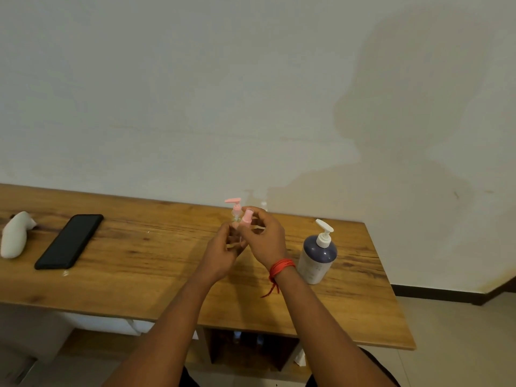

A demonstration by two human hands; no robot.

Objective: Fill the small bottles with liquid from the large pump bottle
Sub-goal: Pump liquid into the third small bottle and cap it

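With the left hand [223, 247] gripping the small clear bottle [236, 243] and the right hand [265, 236] pinching its pink cap [246, 217], a slipped twist could topple the pink-pump bottle [236, 208] just beyond the fingers, while the large pump bottle [317, 254] stands right of that wrist.

The large pump bottle [317, 254] is stood on the table [139, 275] toward its right end, just right of the right hand [265, 237]. The left hand [223, 251] is held beside it above the table's middle, and a small cap [247, 217] is pinched by the right hand. A small bottle [236, 209] is set just behind the hands, near the back edge. A phone [69, 241] is laid well to the left, with a rounded object [15, 234] further left.
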